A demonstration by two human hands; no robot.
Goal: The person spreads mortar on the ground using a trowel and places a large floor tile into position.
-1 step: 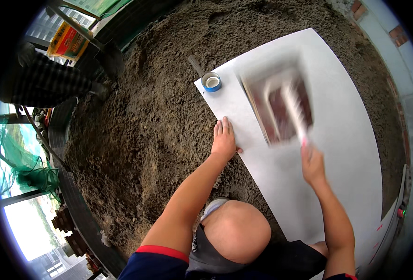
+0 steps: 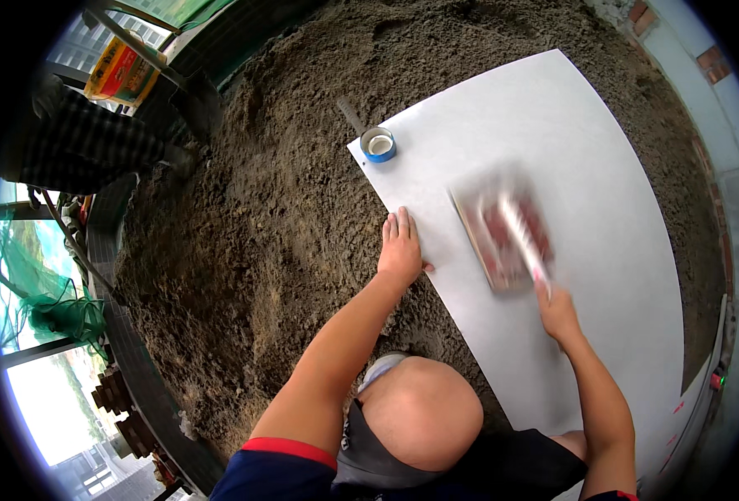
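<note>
A large white tile slab [image 2: 603,309] lies on rough, damp-looking mortar [image 2: 244,242]. My left hand [image 2: 402,249] rests flat on the slab's left edge, fingers stretched out and holding nothing. My right hand [image 2: 558,311] is closed around the pale ribbed handle of a flat, square beating paddle [image 2: 479,246]. The paddle has a light rim and a reddish-brown middle, and is over the middle of the slab. Motion smears it, so I cannot tell whether it touches the surface. At the slab's far left corner sits a small round blue-rimmed object [image 2: 379,155] with a grey strip sticking out.
At the far left a person's checked-clothed leg [image 2: 93,142] stands beside a shovel [image 2: 195,104]. A red and yellow bucket [image 2: 124,73] is behind. Green netting [image 2: 56,317] hangs by the left windows. A pale wall [image 2: 737,192] runs along the right side.
My right hand has brought the paddle nearer to me and slightly to the right over the slab. My left hand stays in place on the edge.
</note>
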